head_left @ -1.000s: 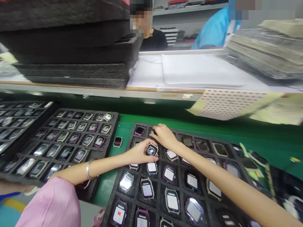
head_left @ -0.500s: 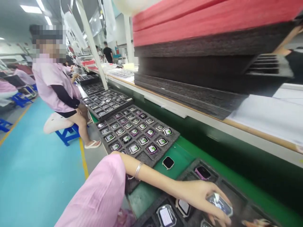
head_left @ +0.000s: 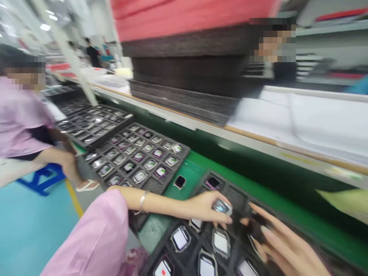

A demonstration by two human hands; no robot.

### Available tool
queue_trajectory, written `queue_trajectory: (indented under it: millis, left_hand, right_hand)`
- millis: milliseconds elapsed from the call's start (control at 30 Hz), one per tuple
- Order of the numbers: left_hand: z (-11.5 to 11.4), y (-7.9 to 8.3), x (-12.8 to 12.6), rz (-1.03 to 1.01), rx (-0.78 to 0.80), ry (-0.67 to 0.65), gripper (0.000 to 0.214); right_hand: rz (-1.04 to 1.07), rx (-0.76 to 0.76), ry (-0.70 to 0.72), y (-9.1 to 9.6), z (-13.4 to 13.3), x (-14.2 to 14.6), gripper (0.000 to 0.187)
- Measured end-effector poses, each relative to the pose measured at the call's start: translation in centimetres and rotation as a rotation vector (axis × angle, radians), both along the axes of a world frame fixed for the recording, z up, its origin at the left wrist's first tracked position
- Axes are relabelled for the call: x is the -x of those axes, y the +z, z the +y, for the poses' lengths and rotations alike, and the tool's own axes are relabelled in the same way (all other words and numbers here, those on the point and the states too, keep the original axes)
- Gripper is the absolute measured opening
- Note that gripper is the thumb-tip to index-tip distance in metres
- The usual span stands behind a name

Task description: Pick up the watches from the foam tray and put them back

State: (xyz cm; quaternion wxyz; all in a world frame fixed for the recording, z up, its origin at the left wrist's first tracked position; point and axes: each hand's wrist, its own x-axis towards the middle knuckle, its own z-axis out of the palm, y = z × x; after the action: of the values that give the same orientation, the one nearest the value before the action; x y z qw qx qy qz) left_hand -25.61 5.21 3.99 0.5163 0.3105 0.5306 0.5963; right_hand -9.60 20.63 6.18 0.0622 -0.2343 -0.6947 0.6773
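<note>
My left hand (head_left: 205, 209) reaches across a dark foam tray (head_left: 198, 251) of smartwatch bodies and pinches one smartwatch (head_left: 222, 207) with a lit screen between thumb and fingers. A silver bangle sits on that wrist, above a pink sleeve. My right hand (head_left: 283, 245) comes in from the lower right, blurred, fingers stretched out over the tray's far cells and holding nothing I can see. A lone dark-screened watch (head_left: 180, 181) lies on the green belt (head_left: 198, 168) between two trays.
A second foam tray (head_left: 149, 184) full of watches lies to the left, with more trays behind it. A person in pink sits at far left on a blue stool (head_left: 40, 178). Stacked dark and red foam sheets (head_left: 186, 65) fill the shelf above. Another person sits beyond the shelf.
The view has swung back to the right, bringing my right hand into sight over the tray. My left hand still holds the lit watch above the tray's upper cells.
</note>
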Motion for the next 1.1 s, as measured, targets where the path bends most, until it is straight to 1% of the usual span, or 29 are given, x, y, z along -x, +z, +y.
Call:
queue_trajectory:
  millis: [67, 133, 200, 300, 400, 500, 667, 800, 900, 1100]
  left_hand:
    - [-0.7, 0.6, -0.5, 0.116, 0.000, 0.027, 0.043]
    - [-1.0, 0.9, -0.7, 0.237, 0.018, 0.036, 0.039]
    - [-1.2, 1.0, -1.0, 0.311, 0.024, 0.028, 0.035]
    - [-1.6, 1.3, -1.5, 0.376, 0.026, 0.036, 0.029]
    - [-1.9, 1.6, -1.8, 0.402, 0.044, 0.007, 0.025]
    - [-2.0, 1.9, -1.8, 0.417, 0.069, -0.048, 0.026]
    - [-1.6, 1.9, -1.8, 0.429, 0.003, -0.023, 0.029]
    - [-1.2, 1.4, -1.7, 0.394, 0.037, -0.061, 0.030]
    - [-1.1, 1.2, -1.7, 0.396, 0.034, -0.047, 0.032]
    - [-1.1, 1.3, -1.9, 0.403, -0.007, -0.050, 0.028]
  right_hand:
    - [0.021, 0.213, 0.037, 0.7, -0.6, -1.0, 0.058]
    - [0.077, 0.361, 0.079, 0.8, -0.9, -1.2, 0.053]
    - [0.125, 0.453, 0.106, 0.5, -0.9, -1.2, 0.049]
    - [0.168, 0.519, 0.153, 0.3, -1.0, -1.5, 0.047]
    - [0.181, 0.513, 0.186, 0.6, -1.3, -1.7, 0.044]
    - [0.173, 0.466, 0.177, 0.8, -1.5, -1.8, 0.041]
    - [0.150, 0.412, 0.176, 0.5, -1.3, -2.0, 0.042]
    - [0.127, 0.367, 0.153, 0.2, -1.0, -2.0, 0.045]
    - [0.126, 0.344, 0.145, 0.5, -1.2, -2.0, 0.049]
    - [0.124, 0.364, 0.124, 0.9, -1.4, -2.1, 0.050]
